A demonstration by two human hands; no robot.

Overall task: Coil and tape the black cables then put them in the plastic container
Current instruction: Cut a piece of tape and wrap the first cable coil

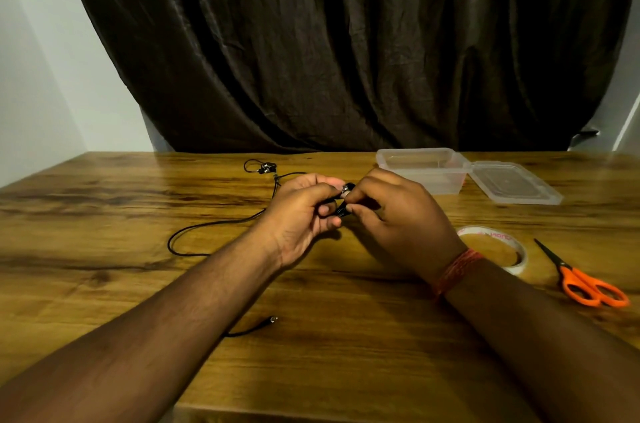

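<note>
A thin black cable (194,228) trails in a loose curve across the wooden table (104,201), with earbud ends (266,168) lying further back and a plug end (273,319) near my left forearm. My left hand (304,215) and my right hand (394,215) meet above the table centre, both pinching a small bunched part of the cable (344,199) between their fingertips. The clear plastic container (422,168) stands open behind my right hand. A roll of clear tape (509,246) lies beside my right wrist, partly hidden by it.
The container's clear lid (516,183) lies flat to the right of the container. Orange-handled scissors (585,280) rest near the table's right edge. A dark curtain (346,42) hangs behind the table.
</note>
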